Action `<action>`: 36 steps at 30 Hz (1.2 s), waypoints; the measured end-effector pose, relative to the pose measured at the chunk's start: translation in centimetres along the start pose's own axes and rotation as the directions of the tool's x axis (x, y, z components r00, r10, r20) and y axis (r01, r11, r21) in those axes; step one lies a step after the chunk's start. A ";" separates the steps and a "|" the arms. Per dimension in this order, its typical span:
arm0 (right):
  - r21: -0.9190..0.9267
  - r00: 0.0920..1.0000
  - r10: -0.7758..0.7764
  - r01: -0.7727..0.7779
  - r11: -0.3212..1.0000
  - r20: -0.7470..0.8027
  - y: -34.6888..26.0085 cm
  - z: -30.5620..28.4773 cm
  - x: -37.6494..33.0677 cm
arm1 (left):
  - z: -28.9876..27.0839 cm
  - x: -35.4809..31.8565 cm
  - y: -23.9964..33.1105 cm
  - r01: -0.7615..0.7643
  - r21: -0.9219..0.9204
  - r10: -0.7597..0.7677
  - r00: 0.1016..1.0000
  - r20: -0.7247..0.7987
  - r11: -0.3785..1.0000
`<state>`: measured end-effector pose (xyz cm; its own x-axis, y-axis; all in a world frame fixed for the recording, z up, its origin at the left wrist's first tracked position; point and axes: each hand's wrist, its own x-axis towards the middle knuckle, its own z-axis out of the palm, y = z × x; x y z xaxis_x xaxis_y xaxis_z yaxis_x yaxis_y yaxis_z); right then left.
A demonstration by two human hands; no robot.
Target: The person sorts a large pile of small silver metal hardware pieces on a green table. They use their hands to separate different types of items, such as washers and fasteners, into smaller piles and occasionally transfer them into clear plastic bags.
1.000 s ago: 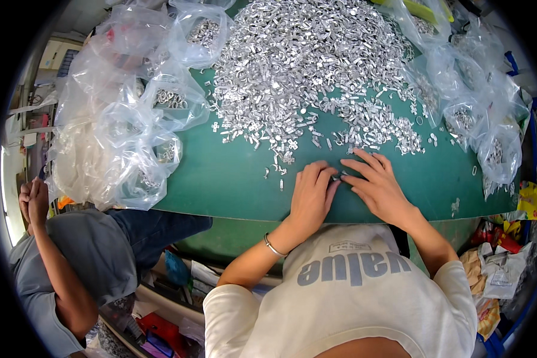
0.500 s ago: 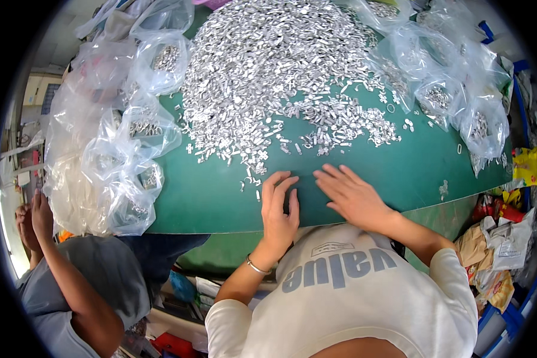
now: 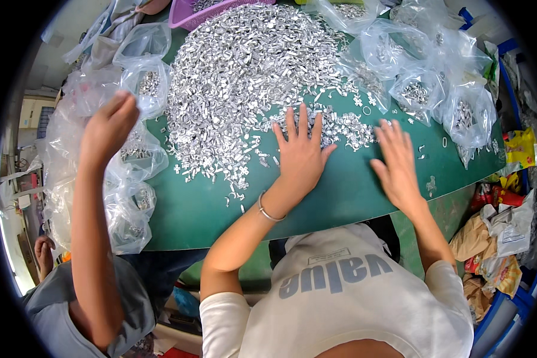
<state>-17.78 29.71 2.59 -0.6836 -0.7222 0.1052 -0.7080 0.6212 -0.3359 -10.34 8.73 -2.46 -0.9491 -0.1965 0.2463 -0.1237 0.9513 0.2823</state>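
Note:
A big heap of small silvery metal parts (image 3: 253,65) covers the far half of a green table (image 3: 352,191). My left hand (image 3: 300,154) lies flat with fingers spread on the near edge of the heap, touching loose parts; a thin bangle is on its wrist. My right hand (image 3: 395,164) rests flat on the green surface beside a smaller cluster of parts (image 3: 355,130), fingers apart. Neither hand holds anything.
Clear plastic bags of metal parts lie along the left edge (image 3: 134,155) and at the far right (image 3: 459,107). A purple basket (image 3: 188,13) stands at the far edge. A co-worker on the left raises a hand (image 3: 108,125) over the bags. Crumpled packaging (image 3: 507,227) lies beside the table's right edge.
Both my hands have slid forward from the table's near edge to the heap and spread flat. The co-worker's arm has risen over the left bags.

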 end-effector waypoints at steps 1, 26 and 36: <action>0.031 0.998 -0.063 0.062 0.998 0.019 -1.2 0.4 1.5 | -0.1 -0.1 0.3 0.004 0.031 -0.004 1.000 0.007 1.000; 0.121 0.966 -0.246 0.255 0.959 -0.084 -3.7 3.1 5.5 | -2.0 0.2 -0.5 0.069 -0.153 -0.084 0.992 -0.096 0.986; 0.168 0.984 -0.155 0.168 0.971 -0.088 -1.5 3.2 3.8 | -3.2 -1.2 -1.3 0.064 -0.272 -0.095 0.990 -0.103 0.960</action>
<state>-18.71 25.06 0.52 -0.5789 -0.7799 0.2377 -0.7724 0.4312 -0.4663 -8.15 6.93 -0.18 -0.8982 -0.3093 0.3122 -0.1007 0.8364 0.5389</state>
